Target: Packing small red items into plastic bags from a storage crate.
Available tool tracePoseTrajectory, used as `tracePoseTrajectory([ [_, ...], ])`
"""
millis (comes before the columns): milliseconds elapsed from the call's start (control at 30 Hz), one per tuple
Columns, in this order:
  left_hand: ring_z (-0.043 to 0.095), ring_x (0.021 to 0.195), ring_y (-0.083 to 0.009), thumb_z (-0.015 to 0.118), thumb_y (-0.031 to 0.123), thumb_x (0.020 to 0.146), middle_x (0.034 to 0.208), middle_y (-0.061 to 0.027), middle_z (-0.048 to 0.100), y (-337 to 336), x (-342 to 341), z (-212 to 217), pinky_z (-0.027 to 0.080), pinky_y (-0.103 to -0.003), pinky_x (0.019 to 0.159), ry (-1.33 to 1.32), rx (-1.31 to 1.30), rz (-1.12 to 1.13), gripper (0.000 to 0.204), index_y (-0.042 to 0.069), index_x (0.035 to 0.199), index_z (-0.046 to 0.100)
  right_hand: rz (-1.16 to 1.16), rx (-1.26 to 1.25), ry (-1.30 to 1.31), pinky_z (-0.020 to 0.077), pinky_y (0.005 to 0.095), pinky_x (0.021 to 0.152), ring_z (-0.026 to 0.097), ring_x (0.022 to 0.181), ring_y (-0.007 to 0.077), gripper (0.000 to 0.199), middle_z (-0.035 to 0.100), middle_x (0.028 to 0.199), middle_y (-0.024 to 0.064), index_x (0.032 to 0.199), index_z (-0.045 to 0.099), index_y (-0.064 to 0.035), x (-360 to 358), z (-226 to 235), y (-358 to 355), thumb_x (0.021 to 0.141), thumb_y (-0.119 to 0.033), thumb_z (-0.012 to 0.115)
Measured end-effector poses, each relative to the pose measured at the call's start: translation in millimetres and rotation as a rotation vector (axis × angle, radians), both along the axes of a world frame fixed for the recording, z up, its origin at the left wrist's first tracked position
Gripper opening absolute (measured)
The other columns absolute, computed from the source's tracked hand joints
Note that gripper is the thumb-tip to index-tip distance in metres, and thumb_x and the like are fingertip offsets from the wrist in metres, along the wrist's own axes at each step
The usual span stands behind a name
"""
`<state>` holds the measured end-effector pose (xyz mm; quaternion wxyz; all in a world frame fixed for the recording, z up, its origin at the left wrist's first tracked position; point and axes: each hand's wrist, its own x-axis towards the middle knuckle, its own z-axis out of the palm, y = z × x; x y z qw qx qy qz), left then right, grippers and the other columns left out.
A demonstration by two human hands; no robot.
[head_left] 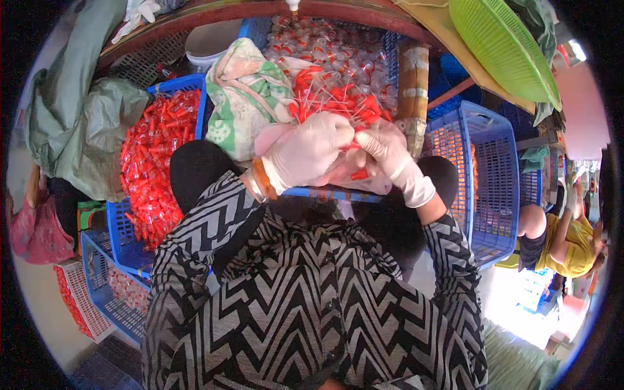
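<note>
Both my hands wear white gloves and meet in front of me, over a pinkish cloth or bag (331,179). My left hand (315,149) is closed, its fingertips pinching a small red plastic part (351,145). The fingers of my right hand (390,156) close on the same part from the other side; its exact shape is partly hidden. Just below the fingers is another red piece (359,174); I cannot tell whether it is held. Beyond my hands lies a heap of red caps with thin white tubes (338,97).
Clear small bottles with red bands (331,49) fill a crate behind the heap. A green-and-white towel (244,91) lies left of it. Red bottles fill a blue crate (200,110) at left. At right stands a blue basket (497,188), with a person in yellow (569,244) beyond.
</note>
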<state>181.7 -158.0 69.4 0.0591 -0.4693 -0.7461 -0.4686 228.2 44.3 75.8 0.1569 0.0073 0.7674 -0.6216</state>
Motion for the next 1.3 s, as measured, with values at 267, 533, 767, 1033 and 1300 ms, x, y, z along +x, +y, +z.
tracePoseTrajectory([
  [267, 0.061, 0.088, -0.028, 0.067, 0.013, 0.075, 0.095, -0.0127, 0.061, 4, -3, -12, 0.047, -0.033, 0.078, -0.496, -0.056, 0.138, 0.033, 0.004, 0.105, 0.058, -0.176, 0.481, 0.572, 0.0475, 0.0306, 0.064, 0.062, 0.067, 0.0178, 0.041, 0.062, 0.073, 0.0126, 0.109, 0.06, -0.0041, 5, -13, -11, 0.088, -0.04, 0.057],
  [533, 0.059, 0.081, -0.0285, 0.068, 0.011, 0.071, 0.09, -0.0116, 0.061, -7, 7, -2, 0.048, -0.034, 0.075, 0.303, -0.231, -0.017, 0.034, 0.001, 0.102, 0.06, -0.093, -0.306, -0.234, 0.0388, 0.0235, 0.044, 0.05, 0.046, 0.0092, 0.035, 0.055, 0.058, 0.0014, 0.086, 0.063, -0.0018, 19, -13, -18, 0.09, -0.036, 0.058],
  [767, 0.06, 0.09, -0.0292, 0.068, 0.011, 0.07, 0.097, -0.0119, 0.063, -9, 27, -24, 0.047, -0.035, 0.08, 0.133, -0.093, 0.138, 0.037, 0.004, 0.106, 0.061, -0.106, -0.127, -0.239, 0.0409, 0.0196, 0.05, 0.054, 0.058, 0.0072, 0.025, 0.06, 0.069, 0.0028, 0.1, 0.062, -0.0021, 29, -5, -18, 0.091, -0.025, 0.058],
  [1033, 0.06, 0.096, -0.0225, 0.068, 0.009, 0.076, 0.106, -0.0102, 0.063, -58, 28, 31, 0.046, -0.032, 0.087, 0.126, -0.049, 0.521, 0.036, 0.004, 0.111, 0.062, -0.091, 0.1, 0.21, 0.0485, 0.0279, 0.06, 0.062, 0.066, 0.0155, 0.032, 0.065, 0.092, 0.0051, 0.106, 0.064, -0.0069, -40, 3, 14, 0.085, -0.032, 0.063],
  [1300, 0.054, 0.109, -0.0346, 0.067, 0.01, 0.079, 0.121, -0.0188, 0.055, -239, 8, 33, 0.04, -0.04, 0.095, 0.503, -0.563, 1.36, 0.035, 0.001, 0.112, 0.061, 0.322, 1.29, 1.098, 0.0499, 0.0369, 0.075, 0.062, 0.088, 0.0277, 0.035, 0.064, 0.096, 0.0113, 0.101, 0.062, -0.0088, -106, -62, 57, 0.066, -0.007, 0.065],
])
